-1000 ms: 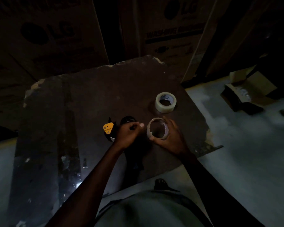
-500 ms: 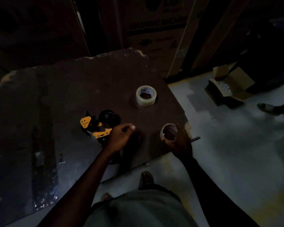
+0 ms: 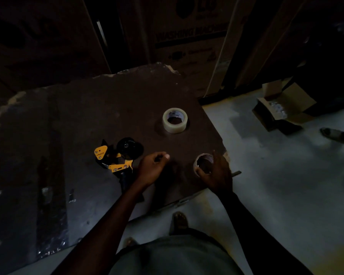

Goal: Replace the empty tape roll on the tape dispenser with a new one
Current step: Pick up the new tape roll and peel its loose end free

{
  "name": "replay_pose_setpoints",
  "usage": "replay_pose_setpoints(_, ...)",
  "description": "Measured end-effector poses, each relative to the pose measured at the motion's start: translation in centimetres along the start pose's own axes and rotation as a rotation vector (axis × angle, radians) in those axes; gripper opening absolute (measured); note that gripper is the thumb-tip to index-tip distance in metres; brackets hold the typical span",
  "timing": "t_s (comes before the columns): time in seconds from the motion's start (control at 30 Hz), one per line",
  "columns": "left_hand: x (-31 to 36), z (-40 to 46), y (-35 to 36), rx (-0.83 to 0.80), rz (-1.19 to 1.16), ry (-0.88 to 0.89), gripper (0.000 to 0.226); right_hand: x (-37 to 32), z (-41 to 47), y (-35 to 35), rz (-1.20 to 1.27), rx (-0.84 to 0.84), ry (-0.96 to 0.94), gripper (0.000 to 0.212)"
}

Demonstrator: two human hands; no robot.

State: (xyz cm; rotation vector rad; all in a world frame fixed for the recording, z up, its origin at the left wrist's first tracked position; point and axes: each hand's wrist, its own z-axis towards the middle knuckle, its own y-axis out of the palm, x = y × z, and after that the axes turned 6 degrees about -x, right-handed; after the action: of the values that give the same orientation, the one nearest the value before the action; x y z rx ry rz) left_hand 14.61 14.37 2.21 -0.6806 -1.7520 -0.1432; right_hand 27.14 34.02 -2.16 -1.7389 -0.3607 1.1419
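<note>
Cardboard core in my right hand, dispenser bare on the board.

My right hand [image 3: 218, 173] grips the empty tape core [image 3: 204, 163] at the right edge of the dark board [image 3: 87, 120]. My left hand [image 3: 152, 169] is curled with thumb against fingertips; in this dim light it seems to hold nothing. Just left of it lies the yellow-and-black tape dispenser [image 3: 117, 155], its spindle bare. Farther back on the board sits the new clear tape roll [image 3: 175, 120], lying flat, well apart from both hands.

Single head-worn view, steeply downward over the board [image 3: 87, 120], near.
</note>
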Motion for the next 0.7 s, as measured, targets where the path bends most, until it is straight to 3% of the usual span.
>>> replay_pose_setpoints(0.27, 0.6, 1.0, 0.7, 0.041, -0.036, 0.012, 0.022, -4.4, 4.3, -1.7, 0.043, 0.050, -0.247, 0.074)
replay_pose_setpoints(0.37, 1.0, 1.7, 1.0, 0.052, -0.058, -0.002, 0.010, -5.5, 6.9, -1.4, 0.036, 0.035, -0.295, 0.069)
replay_pose_setpoints(0.53, 1.2, 3.1, 1.5, 0.084, -0.009, -0.040, 0.013, -7.3, 12.0, -0.7, -0.014, -0.158, -0.406, 0.058)
replay_pose_setpoints(0.7, 1.9, 3.7, 1.6, 0.122, 0.002, -0.043, 0.015, -8.4, 16.6, 0.9, -0.168, -0.263, -0.501, 0.063)
